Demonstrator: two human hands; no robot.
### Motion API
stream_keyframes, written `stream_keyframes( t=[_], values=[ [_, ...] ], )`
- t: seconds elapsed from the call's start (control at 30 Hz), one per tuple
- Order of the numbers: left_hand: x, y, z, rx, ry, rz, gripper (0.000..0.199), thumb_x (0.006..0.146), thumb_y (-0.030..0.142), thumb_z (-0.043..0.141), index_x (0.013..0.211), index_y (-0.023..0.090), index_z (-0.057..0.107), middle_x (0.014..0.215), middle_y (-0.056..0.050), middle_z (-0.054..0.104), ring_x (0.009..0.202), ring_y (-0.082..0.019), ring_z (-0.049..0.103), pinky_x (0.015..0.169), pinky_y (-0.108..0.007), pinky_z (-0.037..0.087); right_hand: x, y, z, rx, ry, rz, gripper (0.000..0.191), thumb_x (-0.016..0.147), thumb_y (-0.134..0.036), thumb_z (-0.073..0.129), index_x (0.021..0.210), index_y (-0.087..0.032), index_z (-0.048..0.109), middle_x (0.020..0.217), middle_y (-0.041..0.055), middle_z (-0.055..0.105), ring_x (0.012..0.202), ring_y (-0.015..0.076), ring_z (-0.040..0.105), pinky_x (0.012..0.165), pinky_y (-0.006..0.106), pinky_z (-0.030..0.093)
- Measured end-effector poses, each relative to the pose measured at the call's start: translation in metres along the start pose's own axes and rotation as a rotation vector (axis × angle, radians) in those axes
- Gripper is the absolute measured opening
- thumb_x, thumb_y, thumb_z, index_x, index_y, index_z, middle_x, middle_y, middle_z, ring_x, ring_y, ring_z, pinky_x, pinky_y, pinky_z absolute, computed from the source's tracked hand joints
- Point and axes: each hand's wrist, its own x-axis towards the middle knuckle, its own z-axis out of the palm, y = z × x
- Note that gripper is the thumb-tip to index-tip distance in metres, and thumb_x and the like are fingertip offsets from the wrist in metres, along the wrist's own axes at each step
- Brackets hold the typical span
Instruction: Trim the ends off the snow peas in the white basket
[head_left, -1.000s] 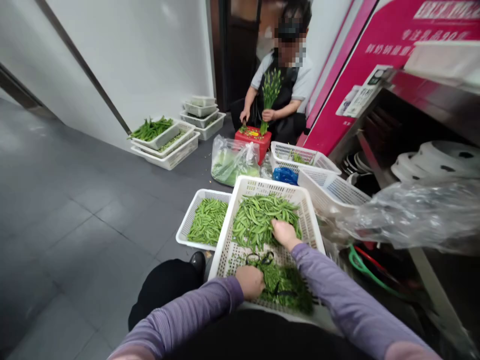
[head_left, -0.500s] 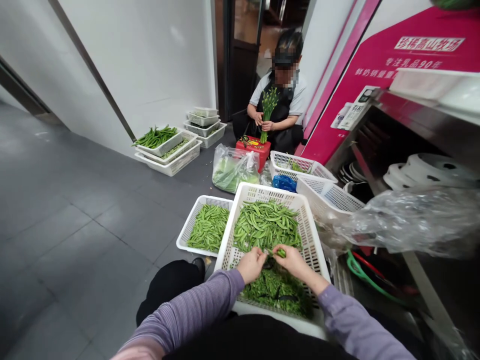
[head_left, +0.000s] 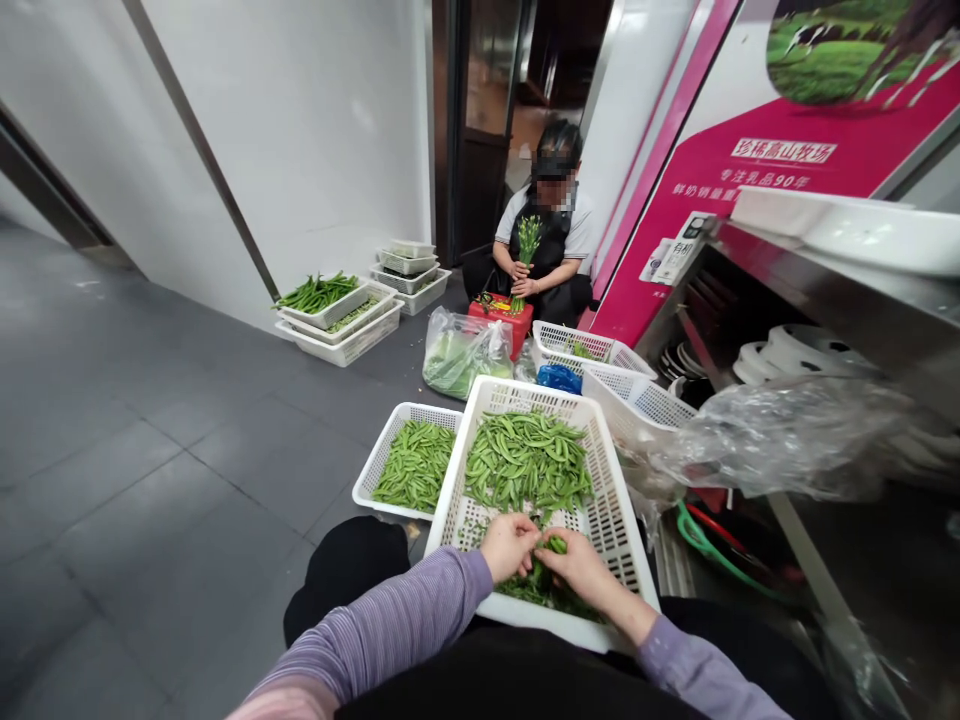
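A large white slotted basket (head_left: 626, 515) stands before me, its far half heaped with green pea pods (head_left: 529, 458). Over its near half, my left hand (head_left: 510, 545) and my right hand (head_left: 576, 563) meet with fingertips close together. Pods (head_left: 556, 545) show in the closed fingers of my right hand. My left thumb and fingers are pinched, and what lies between them is too small to make out. Below both hands, green trimmings (head_left: 544, 590) cover the near end of the basket, partly hidden by the hands.
Left of it stands a smaller white basket (head_left: 364, 480) of pods (head_left: 415, 465). Ahead, a co-worker (head_left: 551, 240) holds green stalks (head_left: 528, 245) over a red box (head_left: 502, 322). A vegetable bag (head_left: 465, 355), stacked baskets (head_left: 341, 345) and crumpled plastic (head_left: 780, 440) lie around.
Both hands have come nearer to each other and now cover more of the trimmings. The view has shifted, showing more of the pink poster. The co-worker still holds the stalks.
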Motion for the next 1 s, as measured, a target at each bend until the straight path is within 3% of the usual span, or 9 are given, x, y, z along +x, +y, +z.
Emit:
stream_keyframes(
  t=[0.1, 0.17, 0.47, 0.6, 0.7, 0.83, 0.9, 1.0],
  values=[
    [0.0, -0.001, -0.005, -0.074, -0.015, -0.016, 0.015, 0.073, 0.025, 0.054, 0.069, 0.011, 0.05, 0.048, 0.005, 0.05, 0.034, -0.005, 0.046, 0.032, -0.016, 0.036, 0.003, 0.003, -0.003, -0.249, 0.112, -0.147, 0.015, 0.067, -0.031, 0.055, 0.073, -0.018, 0.06, 0.07, 0.0019, 0.062, 0.07, 0.0175, 0.057, 0.067, 0.027, 0.041],
    [0.001, -0.003, -0.007, -0.1, -0.024, -0.04, 0.014, 0.073, 0.023, 0.055, 0.069, 0.011, 0.05, 0.053, 0.004, 0.053, 0.036, -0.005, 0.048, 0.032, -0.017, 0.038, 0.003, 0.003, -0.004, -0.374, 0.123, -0.194, 0.012, 0.068, -0.028, 0.054, 0.072, -0.019, 0.061, 0.075, 0.0027, 0.062, 0.076, 0.0175, 0.056, 0.071, 0.026, 0.039],
    [-0.003, 0.0, -0.009, -0.018, -0.055, -0.116, 0.015, 0.076, 0.02, 0.05, 0.064, 0.011, 0.048, 0.045, 0.005, 0.049, 0.031, -0.006, 0.045, 0.028, -0.016, 0.035, -0.008, -0.01, -0.004, -0.763, 0.099, -0.213, 0.012, 0.073, -0.019, 0.047, 0.077, -0.021, 0.058, 0.081, 0.0018, 0.059, 0.076, 0.0146, 0.056, 0.064, 0.022, 0.036],
    [-0.005, 0.003, -0.01, -0.057, -0.06, -0.129, 0.013, 0.075, 0.019, 0.05, 0.065, 0.012, 0.046, 0.048, 0.004, 0.051, 0.033, -0.006, 0.047, 0.03, -0.016, 0.037, -0.009, -0.013, -0.005, -0.823, 0.095, -0.249, 0.012, 0.073, -0.017, 0.045, 0.075, -0.021, 0.057, 0.079, 0.0014, 0.059, 0.072, 0.0139, 0.056, 0.06, 0.021, 0.035],
    [-0.006, 0.005, -0.009, -0.058, -0.056, -0.128, 0.013, 0.074, 0.019, 0.05, 0.063, 0.012, 0.046, 0.046, 0.004, 0.049, 0.032, -0.006, 0.045, 0.03, -0.016, 0.036, -0.009, -0.012, -0.005, -0.734, 0.097, -0.268, 0.012, 0.072, -0.017, 0.046, 0.074, -0.021, 0.057, 0.077, 0.002, 0.059, 0.07, 0.0149, 0.055, 0.06, 0.023, 0.035],
    [-0.004, 0.004, -0.008, -0.058, -0.063, -0.149, 0.01, 0.073, 0.019, 0.047, 0.067, 0.012, 0.05, 0.049, 0.004, 0.047, 0.031, -0.004, 0.038, 0.033, -0.018, 0.037, -0.009, -0.009, -0.004, -0.344, 0.142, -0.256, 0.01, 0.072, -0.028, 0.051, 0.071, -0.019, 0.056, 0.073, 0.0021, 0.06, 0.07, 0.0164, 0.055, 0.064, 0.025, 0.038],
    [-0.001, -0.001, -0.009, 0.176, -0.098, -0.187, 0.008, 0.072, 0.016, 0.047, 0.067, 0.012, 0.052, 0.051, 0.003, 0.049, 0.036, -0.006, 0.043, 0.041, -0.022, 0.042, -0.01, -0.01, -0.007, -0.125, 0.194, -0.167, 0.017, 0.071, -0.036, 0.053, 0.07, -0.019, 0.055, 0.062, 0.0003, 0.059, 0.057, 0.0154, 0.053, 0.057, 0.025, 0.039],
    [0.002, -0.009, -0.015, 0.609, -0.085, -0.229, 0.003, 0.064, 0.01, 0.055, 0.062, 0.012, 0.054, 0.056, -0.003, 0.053, 0.059, -0.015, 0.057, 0.06, -0.03, 0.047, -0.012, -0.014, -0.021, 0.141, 0.325, -0.037, 0.026, 0.07, -0.044, 0.055, 0.075, -0.019, 0.053, 0.046, -0.0033, 0.052, 0.044, 0.0141, 0.048, 0.049, 0.025, 0.036]
  ],
)
